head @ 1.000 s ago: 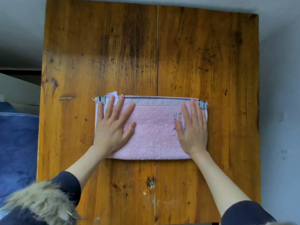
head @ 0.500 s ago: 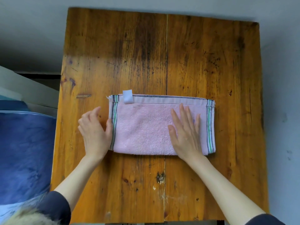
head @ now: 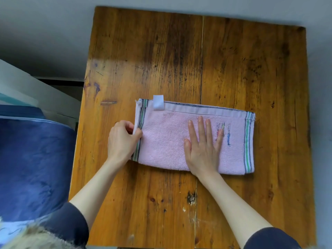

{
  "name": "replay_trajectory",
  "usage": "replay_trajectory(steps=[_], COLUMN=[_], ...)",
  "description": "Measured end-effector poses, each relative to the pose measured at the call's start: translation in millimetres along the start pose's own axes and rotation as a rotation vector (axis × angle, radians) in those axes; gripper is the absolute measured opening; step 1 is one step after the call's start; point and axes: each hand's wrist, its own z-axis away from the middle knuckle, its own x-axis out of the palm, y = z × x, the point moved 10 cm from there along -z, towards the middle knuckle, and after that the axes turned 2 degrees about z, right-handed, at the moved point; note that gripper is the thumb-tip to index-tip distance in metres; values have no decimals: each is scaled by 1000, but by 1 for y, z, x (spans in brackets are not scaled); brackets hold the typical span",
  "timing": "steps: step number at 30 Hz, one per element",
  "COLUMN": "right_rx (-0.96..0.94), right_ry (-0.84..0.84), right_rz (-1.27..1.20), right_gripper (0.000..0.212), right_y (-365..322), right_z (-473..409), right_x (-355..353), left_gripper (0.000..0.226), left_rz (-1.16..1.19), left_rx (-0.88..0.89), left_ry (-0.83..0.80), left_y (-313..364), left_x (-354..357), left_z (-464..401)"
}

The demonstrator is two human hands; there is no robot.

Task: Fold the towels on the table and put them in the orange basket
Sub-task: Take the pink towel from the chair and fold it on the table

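Long pink terry towel (head: 167, 144), already doubled lengthwise, lies flat across the middle of the worn, knotted plank wooden table (head: 233, 69). Left hand (head: 122, 141), at the towel's 9 o'clock end, pinches the striped woven hem between thumb and curled fingers. Right hand (head: 203, 151) rests flat with fingers straight, pressing the pile at about centre; it holds nothing. Judged step: folding the short end across. To do it well, the left grip should carry both layers together over to the 3 o'clock end, the flat palm marking the crease, edges squared. Smooth grey border and white fabric label (head: 158, 104) sit at 12 o'clock. Orange basket not in view.
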Motion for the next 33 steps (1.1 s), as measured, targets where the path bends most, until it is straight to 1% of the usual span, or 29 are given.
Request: replay_trajectory(steps=[2,5,10,12,13,15,17,19,20,23,26,28,31,33], right_rx=[7,39,47,19,-8,-74,-92,-27,20,119,106,88,112,128], right_ry=[-15,-11,-37,-62,-73,-71,11,121,150,159,226,224,125,59], right_rz=[7,-7,-4,-17,-44,-129,-278,-478,-557,-684,-674,-662,-716,-738], right_gripper=[57,57,58,57,57,57,55,48,45,35,28,26,27,29], right_y=[-7,-21,-28,-28,-28,-26,-14,11,26,68,98,110,122,127], right_z=[-4,-16,-25,-25,-24,-22,-11,7,16,42,59,65,68,69], right_x=[3,3,2,1,-1,-12,-34,-53,-59,-62,-72,-71,-56,-44], left_gripper=[7,6,6,3,6,12,15,19,19,19,10,13,10,14], left_rz=[64,92,218,268,309,387,432,490,521,569,536,455,285,173], left_rx=[-11,-35,-149,-218,-260,-295,-243,-179,-154,-112,-61,-40,-26,-2], left_ry=[2,-21,-182,-222,-242,-259,-249,-233,-232,-255,-263,-259,-235,-222], left_y=[4,10,21,23,24,32,52,78,92,129,159,168,167,166], left_x=[-11,-26,-31,-30,-30,-34,-37,-35,-31,-2,40,71,113,129], left_z=[-7,-23,-33,-25,-19,-10,0,13,20,41,59,69,76,77])
